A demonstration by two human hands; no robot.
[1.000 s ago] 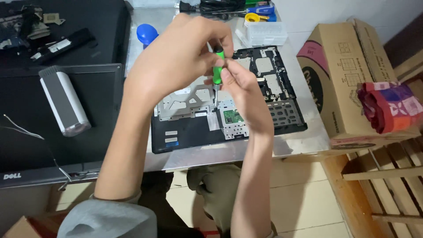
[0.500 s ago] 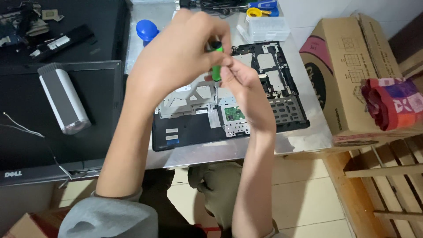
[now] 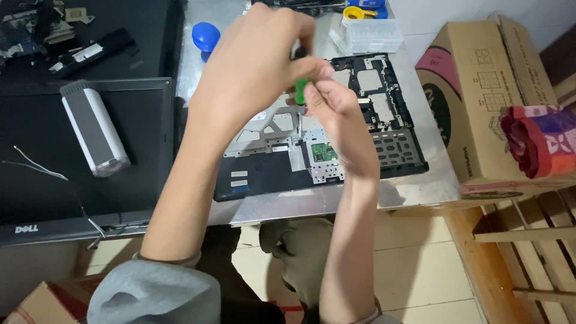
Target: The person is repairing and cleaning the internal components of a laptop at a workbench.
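Slippage is the risk — both hands, left hand (image 3: pixel 252 72) and right hand (image 3: pixel 336 105), pinch a green screwdriver (image 3: pixel 300 90) upright at frame centre; tilted, its tip could gouge the laptop chassis (image 3: pixel 372 114).

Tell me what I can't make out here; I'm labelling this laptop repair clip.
Head view only:
- Screwdriver tip and screw: hidden behind the right hand.
- Handle top: covered by the left hand.
- Laptop base middle: blocked by both hands.
- Cardboard box: cut off by the right edge.
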